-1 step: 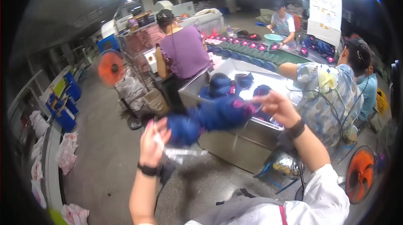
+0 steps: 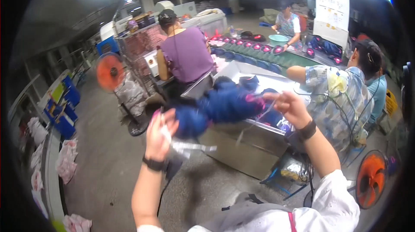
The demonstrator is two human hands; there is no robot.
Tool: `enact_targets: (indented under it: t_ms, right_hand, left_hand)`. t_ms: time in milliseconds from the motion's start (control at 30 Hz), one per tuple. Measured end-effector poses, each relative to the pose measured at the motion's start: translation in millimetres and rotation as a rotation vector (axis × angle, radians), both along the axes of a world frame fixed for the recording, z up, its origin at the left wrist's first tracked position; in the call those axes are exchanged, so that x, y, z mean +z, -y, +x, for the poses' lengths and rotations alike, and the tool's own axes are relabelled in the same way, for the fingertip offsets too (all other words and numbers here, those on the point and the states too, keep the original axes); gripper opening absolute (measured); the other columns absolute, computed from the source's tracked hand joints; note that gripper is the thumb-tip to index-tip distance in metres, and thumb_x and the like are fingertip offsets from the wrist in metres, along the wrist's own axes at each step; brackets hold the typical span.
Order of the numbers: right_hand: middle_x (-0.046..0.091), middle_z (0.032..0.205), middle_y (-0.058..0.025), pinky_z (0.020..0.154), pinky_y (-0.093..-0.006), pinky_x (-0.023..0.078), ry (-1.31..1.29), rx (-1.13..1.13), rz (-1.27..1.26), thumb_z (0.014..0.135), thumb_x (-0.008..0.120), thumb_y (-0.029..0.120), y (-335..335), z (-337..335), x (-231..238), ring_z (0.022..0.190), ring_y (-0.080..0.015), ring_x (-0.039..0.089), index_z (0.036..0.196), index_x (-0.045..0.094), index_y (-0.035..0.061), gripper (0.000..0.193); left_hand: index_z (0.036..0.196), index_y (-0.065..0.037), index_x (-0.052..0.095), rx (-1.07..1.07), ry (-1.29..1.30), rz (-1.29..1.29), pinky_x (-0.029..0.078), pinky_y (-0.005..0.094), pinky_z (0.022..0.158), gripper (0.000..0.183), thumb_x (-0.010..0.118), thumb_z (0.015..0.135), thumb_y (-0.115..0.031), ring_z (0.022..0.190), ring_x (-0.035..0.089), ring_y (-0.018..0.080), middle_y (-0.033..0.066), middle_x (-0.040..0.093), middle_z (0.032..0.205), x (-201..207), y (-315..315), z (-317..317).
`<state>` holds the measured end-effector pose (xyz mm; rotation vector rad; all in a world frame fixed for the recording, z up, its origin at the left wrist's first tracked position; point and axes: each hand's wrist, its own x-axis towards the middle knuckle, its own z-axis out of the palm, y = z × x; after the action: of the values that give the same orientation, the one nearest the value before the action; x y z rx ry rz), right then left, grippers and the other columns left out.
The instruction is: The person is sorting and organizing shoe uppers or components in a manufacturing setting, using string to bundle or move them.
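A stretched dark blue fabric bundle (image 2: 227, 105) with pink edging hangs between my hands, smeared by motion; its exact kind cannot be made out. My left hand (image 2: 161, 134) is closed at its left end, with a white strip (image 2: 192, 147) trailing below the fingers. At the pink right end, my right hand (image 2: 290, 108) pinches the bundle, and a thin pale cord runs down from there. Just beyond, a metal bin (image 2: 242, 147) contains more dark blue pieces (image 2: 249, 82), partly hidden behind the bundle.
A person in purple (image 2: 188, 54) sits ahead left; another in a patterned shirt (image 2: 335, 87) sits close right. Behind the bin, a green conveyor (image 2: 259, 57) carries blue and pink pieces past a third worker. Orange fans (image 2: 110, 72) stand left and lower right. White sacks lie far left.
The bundle and both hands sit slightly higher in view. A thin pale cord now shows hanging below the right end. Both hands keep hold of the bundle.
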<state>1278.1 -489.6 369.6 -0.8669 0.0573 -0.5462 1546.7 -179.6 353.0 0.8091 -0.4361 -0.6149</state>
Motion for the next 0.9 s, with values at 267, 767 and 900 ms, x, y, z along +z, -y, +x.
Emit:
enact_targets:
  t_ms: [267,767,900]
  right_hand:
    - [0.063,0.086,-0.0044,0.071,-0.0261,0.047,-0.467,-0.399,-0.947,0.088,0.05,0.021,118,74,-82,0.076,-0.0103,0.058,0.105,0.06,0.0036,0.026]
    - [0.061,0.072,-0.021,0.069,-0.0439,0.048,-1.294,-0.277,-1.464,0.077,0.05,0.026,101,189,-172,0.073,-0.0368,0.06,0.072,0.065,0.002,0.029]
    - [0.062,0.074,-0.0171,0.066,-0.0415,0.047,-1.111,-0.543,-1.265,0.077,0.054,0.023,15,185,-110,0.07,-0.0337,0.06,0.07,0.063,0.0028,0.023]
  left_hand:
    - [0.07,-0.005,0.057,-0.003,1.215,0.799,0.046,0.031,0.056,0.026,0.043,0.087,-0.019,0.066,0.059,0.0157,0.0088,0.059,0.066,-31,282,159]
    - [0.108,-0.004,0.052,-0.152,1.718,0.575,0.046,0.0429,0.081,0.028,0.044,0.083,-0.015,0.096,0.056,0.0349,0.017,0.052,0.113,-99,401,190]
    - [0.119,-0.005,0.044,-0.679,1.767,0.017,0.046,0.0406,0.081,0.044,0.056,0.077,-0.015,0.101,0.053,0.0342,0.0171,0.045,0.124,-99,327,102]
